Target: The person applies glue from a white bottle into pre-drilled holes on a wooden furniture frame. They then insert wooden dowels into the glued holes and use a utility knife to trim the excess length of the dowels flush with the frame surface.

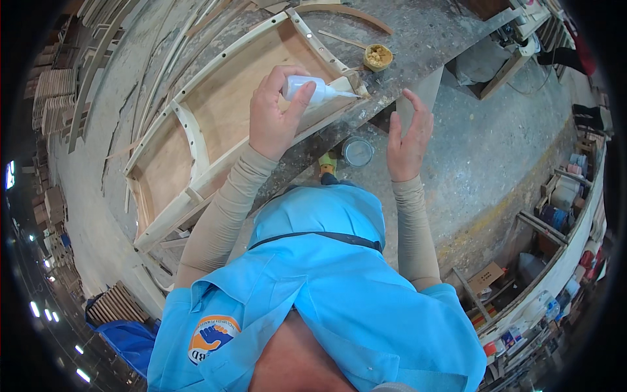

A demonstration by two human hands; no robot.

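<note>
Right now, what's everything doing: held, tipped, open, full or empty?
Squeeze bottle: held, tipped sideways
Left hand: gripping the bottle
Right hand: empty, partly open
Wooden frame: lying on the workbench
Yellow bowl: uncovered, holding yellowish stuff
Round can: can't tell if lidded
Lights: on

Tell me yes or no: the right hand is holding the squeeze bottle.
No, the squeeze bottle is in the left hand, while the right hand is open and apart from it, holding nothing.
</note>
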